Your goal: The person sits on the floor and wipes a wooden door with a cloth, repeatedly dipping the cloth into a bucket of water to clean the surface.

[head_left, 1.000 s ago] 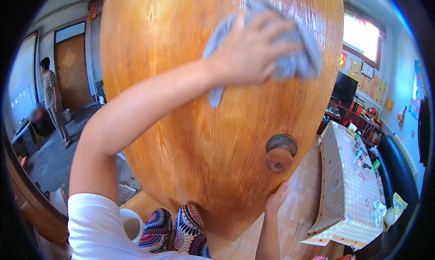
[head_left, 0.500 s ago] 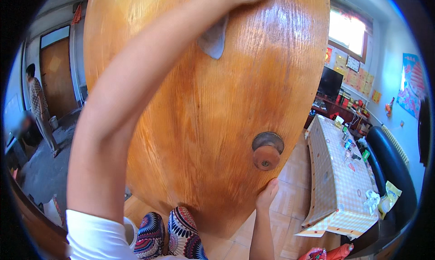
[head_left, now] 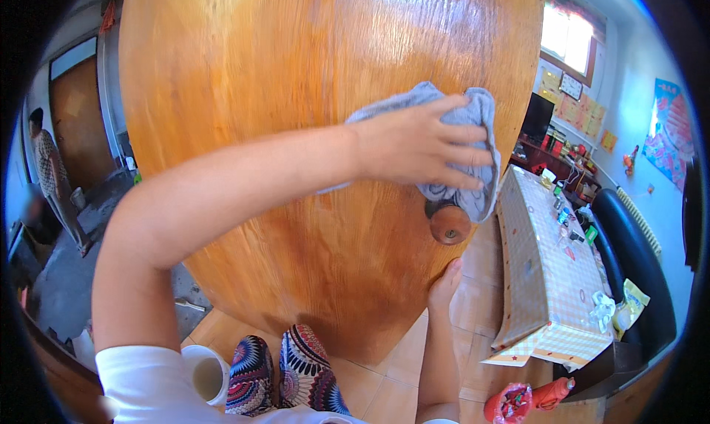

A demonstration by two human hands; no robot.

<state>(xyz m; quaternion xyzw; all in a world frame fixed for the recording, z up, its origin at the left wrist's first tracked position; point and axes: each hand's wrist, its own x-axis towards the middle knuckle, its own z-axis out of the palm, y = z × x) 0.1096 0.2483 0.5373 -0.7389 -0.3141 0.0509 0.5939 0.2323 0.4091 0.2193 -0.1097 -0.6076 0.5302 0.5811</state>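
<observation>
A large wooden door point(head_left: 296, 261) with a glossy grain fills the middle of the view. My left hand point(head_left: 421, 144) lies on its face with fingers spread, pressing a grey-blue cloth point(head_left: 481, 113) against the wood. Part of the cloth shows behind my wrist, and its lower edge reaches the round brown doorknob point(head_left: 450, 226). Below the knob, my right hand point(head_left: 445, 285) holds the door's edge, thumb side showing; its other fingers are mostly hidden.
By my feet stands a white bucket point(head_left: 207, 374) of cloudy water. To the right are a table with a checked cloth point(head_left: 529, 276), a black sofa point(head_left: 651, 276) and a red container point(head_left: 509, 403). A person point(head_left: 52, 176) stands in the room at left.
My left hand has come down from the top of the door with the cloth, to just above the knob. More of the bucket shows. My right hand stays at the door's edge.
</observation>
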